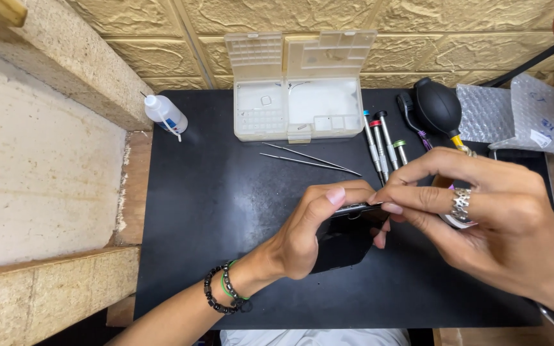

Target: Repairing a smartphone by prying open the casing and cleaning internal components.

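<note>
Both hands, left hand point(306, 234) and right hand point(482, 211), pinch a glossy black phone point(344, 240) above the worktop point(213, 205), behind which an open translucent parts box point(299, 96) holds few tiny pieces.

One cam only, head-worn, looking steeply down and fwd at a black mat point(226, 211) from close range. Far edge of view meets a yellow stone-pattern wall point(161, 25) along the top of frame. Both hands sit lower centre-right, v. near the lens; wood ledge point(46, 160) fills the left side. No 2nd view, so no overlap.
</note>
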